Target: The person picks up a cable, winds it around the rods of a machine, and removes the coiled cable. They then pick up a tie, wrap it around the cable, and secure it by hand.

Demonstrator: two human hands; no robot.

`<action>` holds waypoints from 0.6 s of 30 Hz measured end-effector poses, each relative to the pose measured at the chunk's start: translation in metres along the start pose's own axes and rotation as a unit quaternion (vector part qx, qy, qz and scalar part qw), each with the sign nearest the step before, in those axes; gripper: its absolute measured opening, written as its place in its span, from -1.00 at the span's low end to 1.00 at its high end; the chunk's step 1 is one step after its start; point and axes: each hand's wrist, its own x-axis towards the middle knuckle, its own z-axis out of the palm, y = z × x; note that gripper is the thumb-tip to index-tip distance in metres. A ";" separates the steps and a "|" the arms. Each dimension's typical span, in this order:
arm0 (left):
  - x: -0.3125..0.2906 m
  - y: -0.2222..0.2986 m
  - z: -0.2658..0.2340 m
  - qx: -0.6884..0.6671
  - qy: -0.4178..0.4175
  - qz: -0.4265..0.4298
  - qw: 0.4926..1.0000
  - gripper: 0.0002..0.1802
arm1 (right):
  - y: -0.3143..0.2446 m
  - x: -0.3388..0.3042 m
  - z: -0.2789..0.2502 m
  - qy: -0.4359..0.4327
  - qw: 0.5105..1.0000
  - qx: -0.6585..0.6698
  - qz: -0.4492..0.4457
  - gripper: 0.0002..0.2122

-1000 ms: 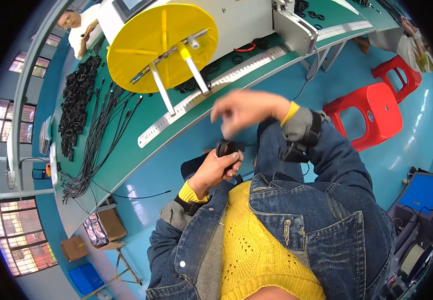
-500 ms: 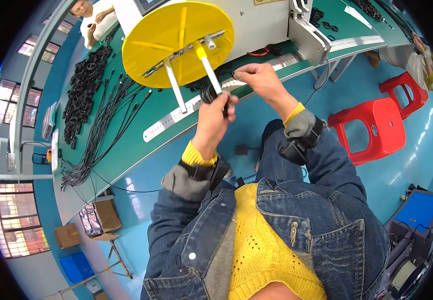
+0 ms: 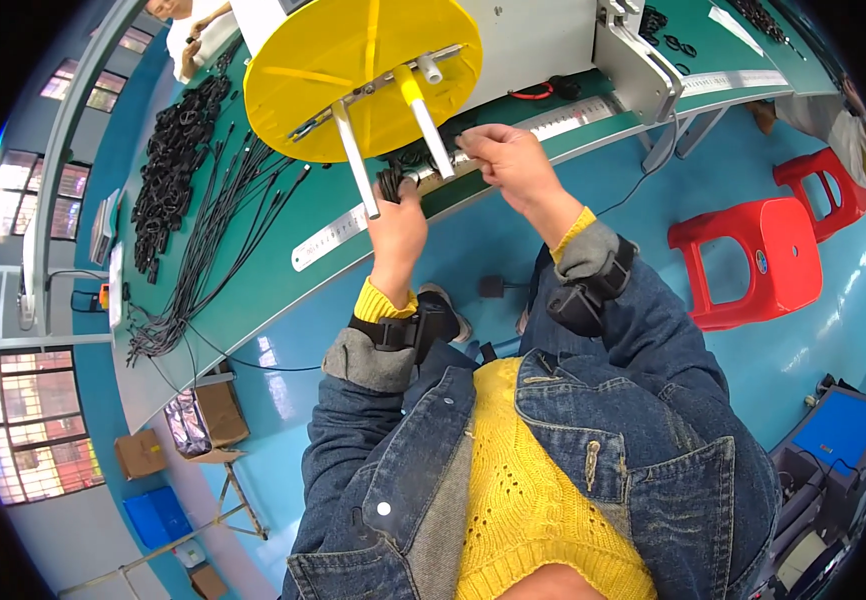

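Note:
My left hand [image 3: 397, 230] is closed around a small coil of black cable [image 3: 390, 183], just behind the lower end of the left metal rod [image 3: 353, 160]. That rod and a second one [image 3: 429, 125], with a yellow sleeve at its base, stick out from a round yellow disc [image 3: 298, 45] on a white machine [image 3: 538, 45]. To the right of the second rod, my right hand [image 3: 515, 168] is pinched shut. Something small and dark shows at its fingertips, too small to make out.
A steel ruler [image 3: 328, 238] lies along the front edge of the green table [image 3: 253, 290]. Bundled black cables [image 3: 168, 170] and loose long cables [image 3: 218, 230] cover its left side. Red stools [image 3: 758, 260] stand at right. A person [image 3: 198, 35] sits across the table.
My left hand has moved left with the coil, from the second rod's end to the left rod. My right hand stays pinched, close to where it was. The view has shifted slightly.

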 end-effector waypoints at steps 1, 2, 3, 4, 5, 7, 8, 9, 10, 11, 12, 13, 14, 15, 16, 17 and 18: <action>0.002 -0.006 -0.005 0.001 0.003 -0.002 1.000 -0.84 | 0.000 0.000 -0.003 -0.002 0.999 0.023 0.026 -0.91; 0.006 -0.007 -0.010 0.090 0.035 0.058 0.994 -0.83 | -0.001 -0.001 -0.007 -0.003 0.998 0.046 0.050 -0.91; 0.009 -0.007 -0.014 0.177 0.067 0.118 0.975 -0.81 | -0.003 -0.002 -0.009 -0.003 0.995 0.069 0.075 -0.91; 0.010 -0.008 -0.018 0.263 0.098 0.176 0.943 -0.80 | -0.003 -0.004 -0.009 -0.005 0.995 0.068 0.076 -0.91; 0.011 -0.008 -0.023 0.263 0.099 0.175 0.944 -0.80 | -0.003 -0.007 -0.010 -0.007 0.994 0.064 0.083 -0.91; 0.013 -0.003 -0.031 0.087 0.018 0.091 0.992 -0.83 | -0.005 -0.014 -0.010 -0.010 0.994 0.059 0.095 -0.90; 0.013 -0.001 -0.034 -0.003 -0.023 0.048 0.999 -0.84 | -0.004 -0.017 -0.012 -0.010 0.994 0.059 0.095 -0.90; 0.013 -0.002 -0.039 -0.003 -0.024 0.048 0.999 -0.84 | -0.002 -0.019 -0.014 -0.022 0.994 0.053 0.098 -0.91; 0.012 -0.003 -0.045 -0.075 -0.022 0.020 0.997 -0.86 | 0.000 -0.022 -0.016 -0.033 0.993 0.047 0.101 -0.91; 0.010 -0.005 -0.051 -0.146 -0.020 -0.009 0.989 -0.87 | 0.001 -0.025 -0.016 -0.045 0.993 0.041 0.105 -0.91; 0.006 -0.005 -0.055 -0.216 -0.016 -0.037 0.976 -0.88 | 0.001 -0.029 -0.014 -0.047 0.992 0.041 0.107 -0.91; -0.001 -0.005 -0.057 -0.216 -0.013 -0.039 0.976 -0.88 | 0.000 -0.035 -0.010 -0.062 0.990 0.041 0.123 -0.92; -0.011 -0.002 -0.057 -0.271 -0.053 -0.070 0.959 -0.88 | 0.000 -0.041 -0.005 -0.076 0.986 0.041 0.139 -0.92; -0.022 0.002 -0.057 -0.324 -0.092 -0.100 0.936 -0.89 | 0.001 -0.046 -0.001 -0.091 0.983 0.041 0.156 -0.93; -0.033 0.006 -0.056 -0.376 -0.129 -0.131 0.908 -0.89 | 0.004 -0.052 0.004 -0.092 0.982 0.041 0.158 -0.93; -0.047 0.013 -0.055 -0.376 -0.126 -0.132 0.908 -0.89 | 0.006 -0.059 0.010 -0.127 0.976 0.032 0.173 -0.92; -0.062 0.020 -0.052 -0.375 -0.177 -0.188 0.891 -0.90 | 0.008 -0.065 0.015 -0.161 0.969 0.024 0.187 -0.90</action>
